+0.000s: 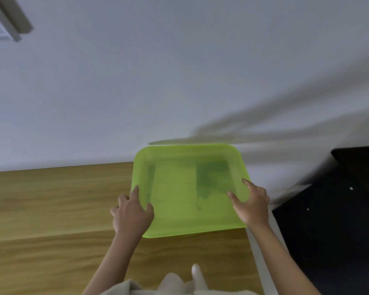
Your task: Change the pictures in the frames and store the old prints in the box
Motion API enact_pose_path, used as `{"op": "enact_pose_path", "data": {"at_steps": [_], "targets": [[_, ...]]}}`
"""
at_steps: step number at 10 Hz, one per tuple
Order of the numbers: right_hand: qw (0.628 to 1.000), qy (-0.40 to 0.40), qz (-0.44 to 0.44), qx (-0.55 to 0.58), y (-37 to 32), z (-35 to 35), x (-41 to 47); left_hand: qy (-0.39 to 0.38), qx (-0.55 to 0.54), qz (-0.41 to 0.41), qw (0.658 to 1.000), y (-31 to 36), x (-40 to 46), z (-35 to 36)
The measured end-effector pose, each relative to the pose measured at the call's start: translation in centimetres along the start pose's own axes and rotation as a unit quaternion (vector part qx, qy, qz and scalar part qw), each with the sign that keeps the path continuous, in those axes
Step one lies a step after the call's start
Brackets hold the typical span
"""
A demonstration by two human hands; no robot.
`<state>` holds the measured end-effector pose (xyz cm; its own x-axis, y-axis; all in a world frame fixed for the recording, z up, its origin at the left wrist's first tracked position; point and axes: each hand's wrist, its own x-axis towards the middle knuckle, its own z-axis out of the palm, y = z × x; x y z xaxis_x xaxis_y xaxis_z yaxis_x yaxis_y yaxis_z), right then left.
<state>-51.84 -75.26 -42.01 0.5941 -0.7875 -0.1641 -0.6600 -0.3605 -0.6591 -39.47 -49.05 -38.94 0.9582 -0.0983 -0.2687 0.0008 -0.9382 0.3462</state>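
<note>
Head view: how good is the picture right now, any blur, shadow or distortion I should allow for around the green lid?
Head view: dim, even light; long soft shadows fan across the wall above the translucent green lid, which shows only dark smudges beneath. The picture frame at upper left is smeared by blur, and wide-angle distortion tilts the edges. Left hand and right hand read fairly sharp on the lid.

Box contents [211, 179] blurred behind green lid [188, 218]; wall frame [0, 24] cropped at edge.

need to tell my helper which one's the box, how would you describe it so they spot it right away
Look at the wooden floor where it meets the white wall. The box sits there under both hands, left hand and right hand. It is the only bright translucent green thing.
</note>
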Motion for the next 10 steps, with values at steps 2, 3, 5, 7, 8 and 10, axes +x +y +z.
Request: {"op": "enact_pose_path", "data": {"at_steps": [2, 3, 5, 7, 8, 10], "targets": [[1.0, 0.008, -0.004, -0.016, 0.1, 0.6, -0.1, -0.026, -0.035, -0.006, 0.999, -0.7, 0.5, -0.2], [1.0, -0.009, -0.011, -0.024, 0.2, 0.8, -0.1, -0.042, -0.034, -0.003, 0.999, -0.8, 0.9, -0.4], [0.997, 0.007, -0.05, -0.064, 1.0, 0.9, -0.6, -0.073, -0.046, 0.03, 0.996, -2.0, 1.9, -0.4], [0.996, 0.032, -0.045, -0.072, 0.8, 0.8, -0.4, -0.088, -0.076, 0.04, 0.992, -2.4, 1.4, 0.5], [0.996, 0.059, -0.039, -0.05, 1.1, 1.2, -0.6, -0.076, -0.091, 0.042, 0.992, -2.9, 1.4, 1.2], [0.986, 0.158, -0.044, 0.02, 1.9, 1.7, -0.1, 0.033, -0.241, -0.02, 0.97, -4.7, 0.5, 2.9]]}}
